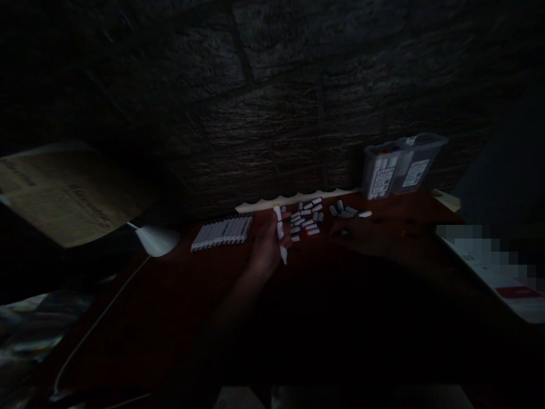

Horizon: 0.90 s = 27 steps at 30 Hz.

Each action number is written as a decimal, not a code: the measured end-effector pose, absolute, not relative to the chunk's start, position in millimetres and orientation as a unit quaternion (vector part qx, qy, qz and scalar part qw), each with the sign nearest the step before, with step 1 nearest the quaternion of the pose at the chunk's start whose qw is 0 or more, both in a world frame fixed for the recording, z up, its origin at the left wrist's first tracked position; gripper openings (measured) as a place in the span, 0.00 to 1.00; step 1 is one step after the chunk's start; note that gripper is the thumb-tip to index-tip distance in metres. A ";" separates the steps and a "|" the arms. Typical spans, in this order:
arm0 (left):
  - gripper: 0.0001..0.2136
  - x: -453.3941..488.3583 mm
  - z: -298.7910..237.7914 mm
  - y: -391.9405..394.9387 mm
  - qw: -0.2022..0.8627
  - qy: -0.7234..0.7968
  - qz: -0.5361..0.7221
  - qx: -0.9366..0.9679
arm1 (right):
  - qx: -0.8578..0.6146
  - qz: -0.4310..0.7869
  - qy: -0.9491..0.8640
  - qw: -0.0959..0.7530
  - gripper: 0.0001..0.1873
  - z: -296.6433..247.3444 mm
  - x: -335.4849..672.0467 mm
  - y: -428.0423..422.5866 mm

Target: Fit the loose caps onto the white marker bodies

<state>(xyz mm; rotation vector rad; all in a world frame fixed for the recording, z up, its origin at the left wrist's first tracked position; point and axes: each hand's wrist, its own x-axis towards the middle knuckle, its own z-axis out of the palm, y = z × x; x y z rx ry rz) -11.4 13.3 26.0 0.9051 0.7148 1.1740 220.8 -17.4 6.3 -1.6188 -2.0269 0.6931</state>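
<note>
My left hand point(267, 241) is wrapped round a white marker point(280, 224), which stands nearly upright with a yellow band at its top end and a narrow tip at the bottom. Just to its right lies a loose pile of white marker caps point(305, 220) with coloured ends. My right hand point(360, 236) rests low over the table beside the pile, dark and hard to see. Its fingers look pinched together, with a small pale spot between them that I cannot make out. A few more caps point(349, 211) and a yellow-ended cap point(365, 214) lie just beyond it.
Left of my hands, several white markers point(223, 232) lie in a neat row. A clear plastic case point(378, 170) holding markers stands open against the brick wall point(272, 113). A lamp with a paper-like shade point(63, 193) and white base point(157, 240) is at left; a box-like package point(489, 278) lies right.
</note>
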 end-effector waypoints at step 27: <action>0.37 -23.3 41.5 8.9 0.799 0.263 0.432 0.326 | -0.573 0.204 -0.726 0.321 0.10 -3.7 213.3 -13.2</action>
